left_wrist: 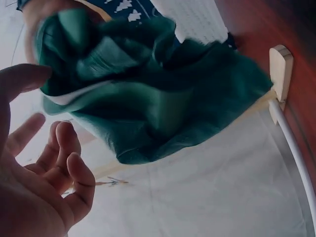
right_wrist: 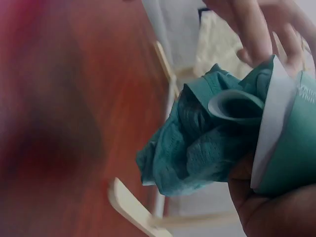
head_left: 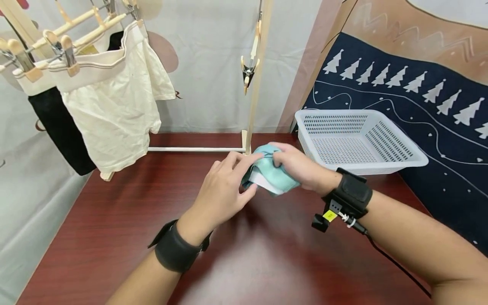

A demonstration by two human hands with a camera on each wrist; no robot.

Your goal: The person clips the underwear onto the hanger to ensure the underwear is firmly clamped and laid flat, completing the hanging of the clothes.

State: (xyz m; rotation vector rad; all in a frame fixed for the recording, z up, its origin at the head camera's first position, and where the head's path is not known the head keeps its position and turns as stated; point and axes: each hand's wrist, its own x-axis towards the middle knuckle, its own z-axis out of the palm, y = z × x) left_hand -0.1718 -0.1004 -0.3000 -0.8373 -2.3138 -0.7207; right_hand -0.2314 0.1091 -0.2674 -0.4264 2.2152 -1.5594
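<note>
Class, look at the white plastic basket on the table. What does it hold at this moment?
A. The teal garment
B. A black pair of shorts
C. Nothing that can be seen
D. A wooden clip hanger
C: the head view shows the white basket with only bare mesh inside, while the teal garment sits bunched between the left hand and right hand beside it.

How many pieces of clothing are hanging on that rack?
2 show clearly: cream shorts clipped in front, and a black garment behind at the left. More may be hidden behind them.
</note>
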